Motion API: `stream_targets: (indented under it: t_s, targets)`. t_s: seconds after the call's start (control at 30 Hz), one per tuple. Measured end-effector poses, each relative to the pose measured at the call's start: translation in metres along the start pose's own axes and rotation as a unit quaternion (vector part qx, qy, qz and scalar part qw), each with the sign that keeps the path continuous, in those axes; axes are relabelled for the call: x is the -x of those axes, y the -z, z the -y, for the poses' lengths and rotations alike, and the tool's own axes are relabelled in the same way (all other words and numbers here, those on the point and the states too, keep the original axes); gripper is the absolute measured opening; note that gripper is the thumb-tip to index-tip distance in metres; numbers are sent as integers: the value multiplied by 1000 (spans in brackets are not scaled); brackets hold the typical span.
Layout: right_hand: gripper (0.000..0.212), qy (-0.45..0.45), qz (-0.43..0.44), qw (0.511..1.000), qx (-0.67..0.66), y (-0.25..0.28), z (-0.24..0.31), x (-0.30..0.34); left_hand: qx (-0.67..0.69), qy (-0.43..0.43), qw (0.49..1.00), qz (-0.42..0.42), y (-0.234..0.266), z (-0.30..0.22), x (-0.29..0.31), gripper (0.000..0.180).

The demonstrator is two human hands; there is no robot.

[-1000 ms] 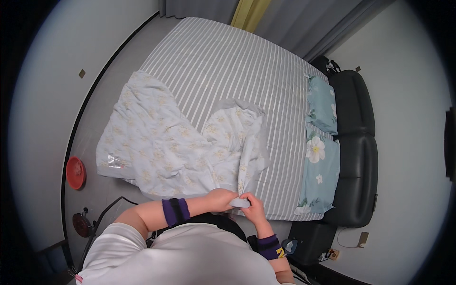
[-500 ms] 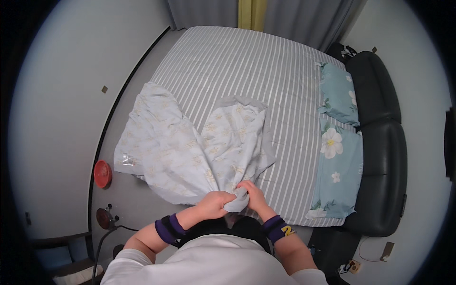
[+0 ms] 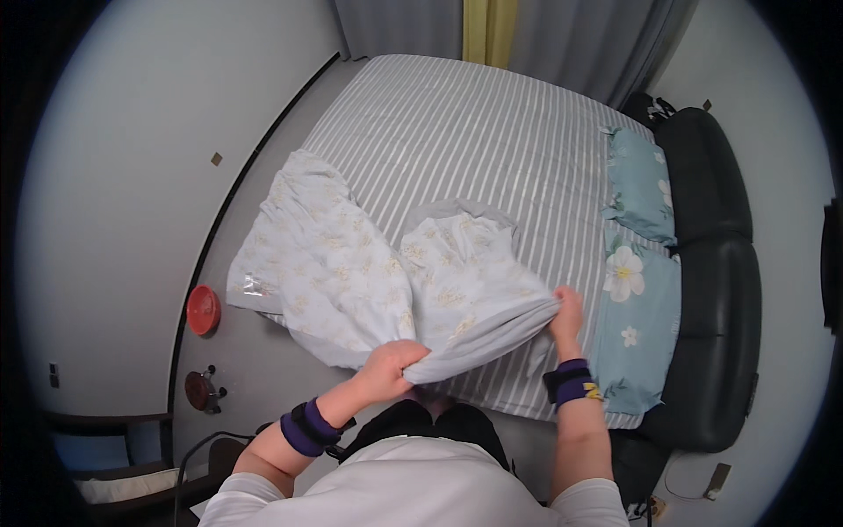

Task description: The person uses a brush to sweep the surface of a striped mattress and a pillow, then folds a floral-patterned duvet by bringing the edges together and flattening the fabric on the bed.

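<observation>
A pale quilt (image 3: 342,255) with faint yellow flower print and grey underside lies bunched over the near left part of the bed, drooping past its near edge. My left hand (image 3: 388,371) is closed on the quilt's near edge, in front of my body. Farther right, my right hand (image 3: 568,312) grips a corner of the same edge. Between the two hands the edge stretches in folds with the grey side showing. Both wrists wear purple bands.
Grey-and-white striped sheet (image 3: 474,123) covers the bed. Two blue-green flowered pillows (image 3: 645,290) rest against a black headboard (image 3: 716,334) at the right. On the floor at left are a red basin (image 3: 204,309) and a small round stool (image 3: 202,391).
My right hand has moved right and slightly away from me, drawing the quilt's edge out from the bunch. My left hand stays near the same place. The view has shifted slightly.
</observation>
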State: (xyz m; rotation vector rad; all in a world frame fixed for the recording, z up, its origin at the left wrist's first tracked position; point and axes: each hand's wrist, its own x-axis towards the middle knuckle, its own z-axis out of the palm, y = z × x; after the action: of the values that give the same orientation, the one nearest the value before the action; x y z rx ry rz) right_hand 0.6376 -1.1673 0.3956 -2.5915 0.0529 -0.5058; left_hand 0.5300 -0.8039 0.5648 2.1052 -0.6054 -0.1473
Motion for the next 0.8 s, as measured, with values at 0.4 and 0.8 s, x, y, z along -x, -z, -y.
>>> stream_targets:
  t_s: [0.4,0.8]
  targets:
    - [20,77,-100,992,16,181,104,24,-33,25,998,42,-9,99,46,32]
    - [18,-41,204,973,-99,25,166,164,-57,-68,987,135,-94,47,39,78]
